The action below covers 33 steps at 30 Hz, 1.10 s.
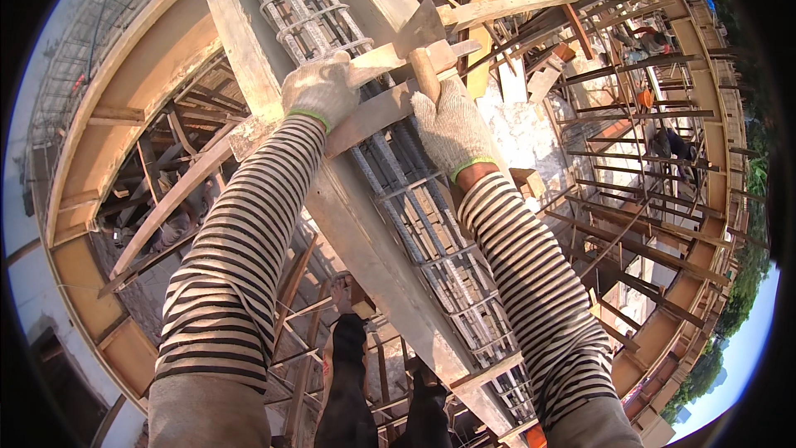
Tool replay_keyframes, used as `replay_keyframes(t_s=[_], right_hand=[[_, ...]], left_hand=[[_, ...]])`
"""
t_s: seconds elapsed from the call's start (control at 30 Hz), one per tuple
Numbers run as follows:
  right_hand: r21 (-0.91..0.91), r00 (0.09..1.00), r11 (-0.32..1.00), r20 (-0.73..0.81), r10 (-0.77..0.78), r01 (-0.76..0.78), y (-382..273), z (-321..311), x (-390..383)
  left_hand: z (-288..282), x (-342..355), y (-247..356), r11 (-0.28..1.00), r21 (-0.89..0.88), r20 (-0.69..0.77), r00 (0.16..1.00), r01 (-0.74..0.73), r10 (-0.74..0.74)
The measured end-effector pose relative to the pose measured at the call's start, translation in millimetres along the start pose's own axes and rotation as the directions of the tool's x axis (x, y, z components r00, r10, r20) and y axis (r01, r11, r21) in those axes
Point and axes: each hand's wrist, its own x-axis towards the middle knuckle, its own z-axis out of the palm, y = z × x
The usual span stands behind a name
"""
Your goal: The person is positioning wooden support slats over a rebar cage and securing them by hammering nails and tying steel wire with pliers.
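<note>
My left hand [322,90], in a knitted glove with a green cuff, is closed on a short wooden batten [375,65] lying across the beam form. Just right of it, my right hand [452,123], gloved the same way, is closed around what looks like a hammer [425,75] with a round wooden handle; its head is hard to make out. Between the hands a second, flatter board [369,122] crosses the form. Under both hands runs a long cage of steel bars [419,216] with stirrups, between the wooden side boards [377,253].
Below the beam are timber props [630,216] and loose wood pieces. My legs [344,382] stand among poles beneath it. Curved formwork [91,282] rings the left side, with a rebar mesh [75,58] behind. Another person [673,148] is at the far right.
</note>
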Motion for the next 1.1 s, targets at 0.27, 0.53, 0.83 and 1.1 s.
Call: replay_keyframes(t_s=[0.27, 0.53, 0.83, 1.1], right_hand=[[-0.074, 0.997, 0.995, -0.025, -0.075, 0.073, 2.1, 16.0, 5.7], [0.595, 0.927, 0.73, 0.073, 0.369, -0.337, 87.3, -19.3, -80.9], [0.738, 0.91, 0.597, 0.056, 0.41, -0.314, 133.0, -6.2, -79.6], [0.589, 0.888, 0.723, -0.022, 0.46, -0.36, 118.8, -9.9, -80.6]], left_hand=[[10.6, 1.9, -13.7, 0.995, -0.098, -0.038, 0.999, -0.008, 0.004], [19.5, -7.1, -5.5, 0.993, 0.058, -0.217, 0.97, -0.104, 0.114], [-30.9, -15.4, -15.8, 0.962, -0.157, -0.158, 0.967, -0.222, 0.198], [-22.8, 87.0, -29.4, 0.808, -0.22, 0.186, 0.79, -0.546, 0.584]])
